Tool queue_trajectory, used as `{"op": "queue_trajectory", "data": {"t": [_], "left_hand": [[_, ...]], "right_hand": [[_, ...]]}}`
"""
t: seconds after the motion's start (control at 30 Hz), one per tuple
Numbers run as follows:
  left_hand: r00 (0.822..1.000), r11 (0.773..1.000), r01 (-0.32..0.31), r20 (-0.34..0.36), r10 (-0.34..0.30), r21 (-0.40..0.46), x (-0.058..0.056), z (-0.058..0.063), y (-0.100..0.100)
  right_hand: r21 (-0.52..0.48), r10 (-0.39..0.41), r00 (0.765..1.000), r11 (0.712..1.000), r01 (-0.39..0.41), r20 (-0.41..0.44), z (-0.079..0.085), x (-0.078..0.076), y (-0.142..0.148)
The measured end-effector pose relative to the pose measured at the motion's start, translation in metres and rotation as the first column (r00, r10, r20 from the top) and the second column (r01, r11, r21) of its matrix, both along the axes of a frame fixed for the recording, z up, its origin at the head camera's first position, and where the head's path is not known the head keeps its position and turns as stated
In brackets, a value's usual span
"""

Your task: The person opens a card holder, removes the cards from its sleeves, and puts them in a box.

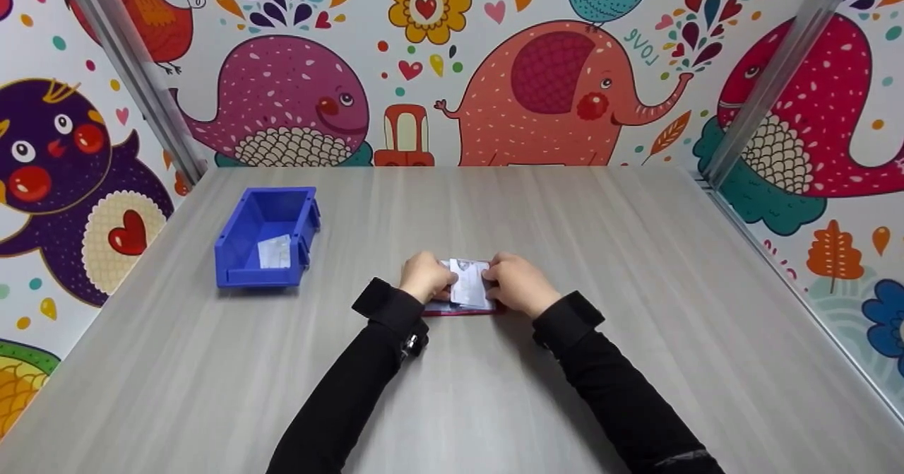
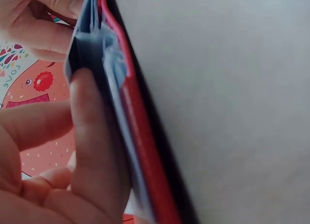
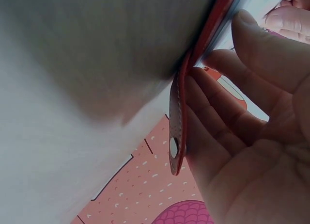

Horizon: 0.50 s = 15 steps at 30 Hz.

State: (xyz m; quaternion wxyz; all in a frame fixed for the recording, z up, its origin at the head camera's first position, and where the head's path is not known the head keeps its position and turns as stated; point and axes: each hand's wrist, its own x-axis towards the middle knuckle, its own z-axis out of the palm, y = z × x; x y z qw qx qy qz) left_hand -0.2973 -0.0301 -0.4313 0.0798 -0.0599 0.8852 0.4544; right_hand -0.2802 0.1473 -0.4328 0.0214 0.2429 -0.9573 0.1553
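A red card holder (image 1: 452,313) with clear plastic sleeves (image 2: 104,49) lies on the table between both hands. Over its sleeves lies a white card (image 1: 467,287) with printing near its top. My left hand (image 1: 426,277) pinches a sleeve at the left; in the left wrist view its thumb (image 2: 89,107) sits at the sleeve's gap. From the right, my right hand (image 1: 521,285) pinches the card's edge. Its lower fingers lie beside the holder's snap strap (image 3: 177,122), which hangs free in the right wrist view. How deep the card sits in a sleeve is hidden.
To the left on the wood-grain table (image 1: 452,403) stands a blue plastic bin (image 1: 236,248), with a white card (image 1: 274,252) in it. Walls printed with cartoon animals enclose the back and sides. Metal posts (image 1: 766,85) stand at the corners.
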Motion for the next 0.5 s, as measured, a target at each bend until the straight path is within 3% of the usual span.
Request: {"op": "queue_trajectory", "data": {"t": [0.33, 0.5], "left_hand": [[0.999, 0.999, 0.025, -0.044, -0.026, -0.033, 0.0015, -0.0004, -0.0020], [0.999, 0.999, 0.029, -0.024, -0.028, 0.041, 0.0010, -0.0011, -0.0054]], "right_hand": [[-0.007, 0.023, 1.000, 1.000, -0.023, -0.020, -0.0003, -0.0005, 0.0010], [-0.005, 0.017, 1.000, 1.000, -0.017, -0.009, -0.0006, -0.0009, 0.0008]]}}
